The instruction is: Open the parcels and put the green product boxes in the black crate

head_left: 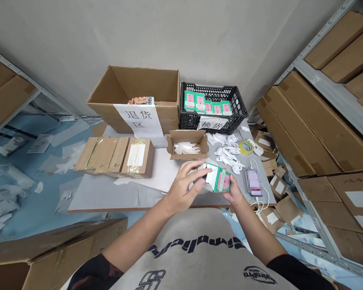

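Brown cardboard boxes [107, 155], sealed with tape, sit in a row on the left of the grey table [99, 197]. Behind them is a big open carton [169, 119] with a paper sign [139, 117] on its front and some colourful packs [142, 100] inside. Next comes a small open box [186, 136] with white paper scraps in it. In front of that, the left hand [183, 189] is half curled, fingers spread, its tips at the raised white flaps [211, 177] of a green box [223, 181]; I cannot tell whether it pinches one. That green box is held up over the table's near edge. Beyond it, a black crate [187, 121] has similar green boxes [199, 104] standing inside. The right hand [234, 193] is closed round the held box's other end. Further right lie crumpled white papers [228, 157], a tape roll [246, 147] and a phone [254, 184] on a cable. I judge the work partway: one end of the held box is open, while closing it and putting it down remain undone.
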Action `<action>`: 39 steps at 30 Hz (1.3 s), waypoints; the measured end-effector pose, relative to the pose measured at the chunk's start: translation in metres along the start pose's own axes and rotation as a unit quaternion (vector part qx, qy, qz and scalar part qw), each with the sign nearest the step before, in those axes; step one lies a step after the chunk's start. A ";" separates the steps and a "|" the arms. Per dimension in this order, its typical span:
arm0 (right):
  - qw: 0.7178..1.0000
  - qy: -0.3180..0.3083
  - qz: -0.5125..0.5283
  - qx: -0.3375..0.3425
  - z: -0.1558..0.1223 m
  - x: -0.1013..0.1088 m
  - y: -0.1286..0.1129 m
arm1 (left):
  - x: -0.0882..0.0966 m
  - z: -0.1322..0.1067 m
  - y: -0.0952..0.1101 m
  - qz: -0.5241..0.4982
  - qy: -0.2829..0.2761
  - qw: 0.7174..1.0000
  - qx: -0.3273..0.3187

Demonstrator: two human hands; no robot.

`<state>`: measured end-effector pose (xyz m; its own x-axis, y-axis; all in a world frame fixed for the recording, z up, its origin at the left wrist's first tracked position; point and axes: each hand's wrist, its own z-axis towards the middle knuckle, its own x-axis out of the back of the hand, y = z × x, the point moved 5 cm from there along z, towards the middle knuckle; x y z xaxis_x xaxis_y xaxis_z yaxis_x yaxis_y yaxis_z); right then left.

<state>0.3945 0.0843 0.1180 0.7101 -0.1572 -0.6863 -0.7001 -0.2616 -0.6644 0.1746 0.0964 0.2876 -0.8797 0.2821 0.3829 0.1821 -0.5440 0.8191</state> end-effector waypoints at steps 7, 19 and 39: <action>0.999 0.015 -0.043 0.002 -0.003 -0.010 -0.004 | 0.000 -0.004 -0.002 -0.031 0.015 0.999 0.040; 0.999 0.001 -0.036 0.004 -0.005 -0.015 -0.001 | -0.012 -0.017 -0.013 0.014 0.069 0.997 0.028; 0.999 -0.007 -0.022 -0.033 -0.002 -0.008 0.009 | -0.006 -0.021 -0.035 -0.109 -0.033 0.991 0.069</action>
<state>0.3826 0.0817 0.1180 0.7393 -0.1311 -0.6605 -0.6608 -0.3301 -0.6741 0.1646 0.0973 0.2473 -0.8745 0.4356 0.2134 0.0522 -0.3529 0.9342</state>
